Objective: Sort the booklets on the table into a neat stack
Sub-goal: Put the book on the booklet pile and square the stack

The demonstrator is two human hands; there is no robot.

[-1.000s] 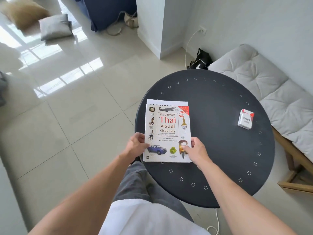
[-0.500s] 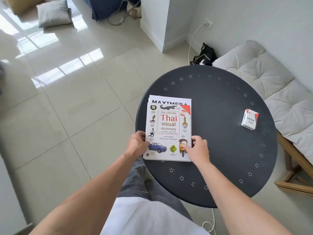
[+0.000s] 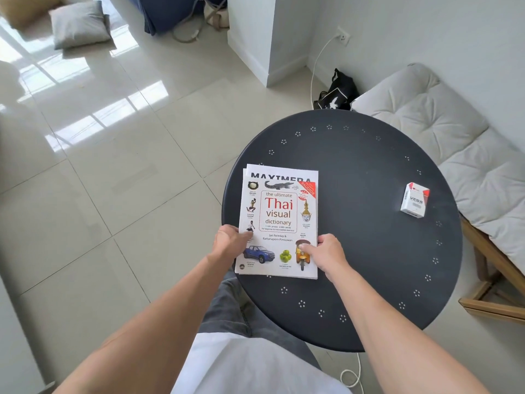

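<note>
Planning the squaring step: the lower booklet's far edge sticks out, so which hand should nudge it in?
Left hand: the white lower booklet also peeks out along that side; right hand pins the Thai dictionary.

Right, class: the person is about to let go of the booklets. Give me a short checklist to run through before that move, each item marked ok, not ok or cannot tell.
1. All booklets gathered in one pile: ok. The Thai visual dictionary lies on top of the stack.
2. Edges flush: not ok. The booklet underneath pokes out past the far edge.
3. Both hands steadying the pile: ok. Left hand at the left edge, right hand at the right, thumb on the cover.
4. Stack fully on the table: cannot tell. Its left side sits at the rim.
5. Number of booklets: cannot tell.
6. Small white box clear of the stack: ok.
</note>
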